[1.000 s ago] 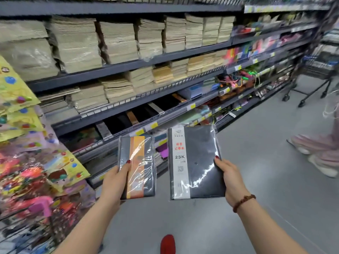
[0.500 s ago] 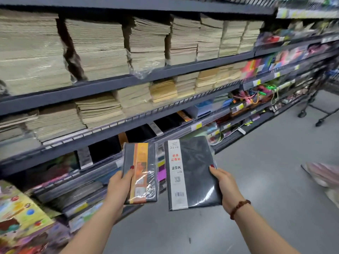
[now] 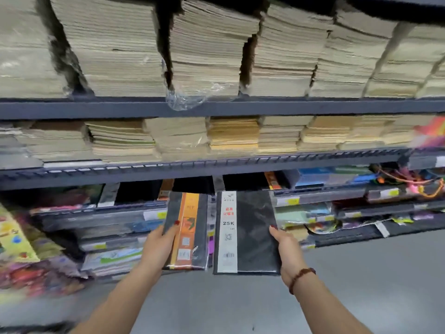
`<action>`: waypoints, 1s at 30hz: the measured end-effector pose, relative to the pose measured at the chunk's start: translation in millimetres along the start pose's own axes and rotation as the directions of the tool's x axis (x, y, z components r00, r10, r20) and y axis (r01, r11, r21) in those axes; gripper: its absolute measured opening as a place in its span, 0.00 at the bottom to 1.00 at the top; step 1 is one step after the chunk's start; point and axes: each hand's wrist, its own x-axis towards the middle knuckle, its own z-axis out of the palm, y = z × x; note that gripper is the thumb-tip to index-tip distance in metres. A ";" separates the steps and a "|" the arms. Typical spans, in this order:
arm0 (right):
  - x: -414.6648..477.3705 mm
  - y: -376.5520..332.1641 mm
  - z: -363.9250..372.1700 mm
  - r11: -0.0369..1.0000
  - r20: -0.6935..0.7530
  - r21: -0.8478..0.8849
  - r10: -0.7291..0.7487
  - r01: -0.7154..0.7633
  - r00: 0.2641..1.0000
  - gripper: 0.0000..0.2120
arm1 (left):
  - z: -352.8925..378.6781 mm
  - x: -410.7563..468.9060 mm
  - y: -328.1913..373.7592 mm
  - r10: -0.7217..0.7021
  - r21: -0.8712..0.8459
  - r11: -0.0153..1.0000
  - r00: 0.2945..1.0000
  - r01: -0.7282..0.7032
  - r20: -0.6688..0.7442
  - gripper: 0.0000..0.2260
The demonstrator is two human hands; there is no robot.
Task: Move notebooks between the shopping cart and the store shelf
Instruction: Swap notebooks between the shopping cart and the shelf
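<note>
My left hand (image 3: pixel 159 247) grips a small dark notebook with an orange stripe (image 3: pixel 189 227) by its left edge, thumb on the cover. My right hand (image 3: pixel 287 251) grips a larger black notebook with a white "25K" band (image 3: pixel 250 231) by its right edge. Both are wrapped in clear plastic and held upright side by side, just in front of the dark store shelf (image 3: pixel 216 108). Their top edges reach the third shelf level, where similar dark notebooks (image 3: pixel 192 185) lie. No shopping cart is in view.
Tall stacks of beige exercise books (image 3: pixel 204 49) fill the two upper shelves. Lower shelves hold mixed coloured stationery (image 3: pixel 313 213). Colourful packets (image 3: pixel 16 239) hang at the left. Grey floor (image 3: pixel 361 285) lies below and to the right.
I have turned to face the shelf and come closer. Both notebooks have moved forward and up toward the third shelf level. The cart and the other person at the right are out of view.
</note>
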 end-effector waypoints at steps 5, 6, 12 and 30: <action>63.4 -16.0 -8.2 0.994 0.097 -0.078 0.077 -0.070 0.992 0.13 | 38.0 11.1 -0.3 -0.099 -0.105 0.991 0.989 0.088 -0.111 0.09; 74.5 -16.9 -6.8 0.994 0.105 -0.084 0.083 -0.074 0.991 0.13 | 43.5 14.7 -1.8 -0.118 -0.119 0.988 0.984 0.102 -0.136 0.09; 142.0 -10.9 10.6 0.989 0.136 -0.127 0.091 -0.074 0.986 0.19 | 57.6 48.5 -20.1 -0.150 -0.180 0.977 0.971 0.117 -0.185 0.10; 167.3 -5.2 26.2 0.749 0.450 -0.480 -0.236 0.456 0.861 0.51 | 63.7 113.2 -48.9 -0.131 -0.200 0.975 0.979 0.098 -0.159 0.12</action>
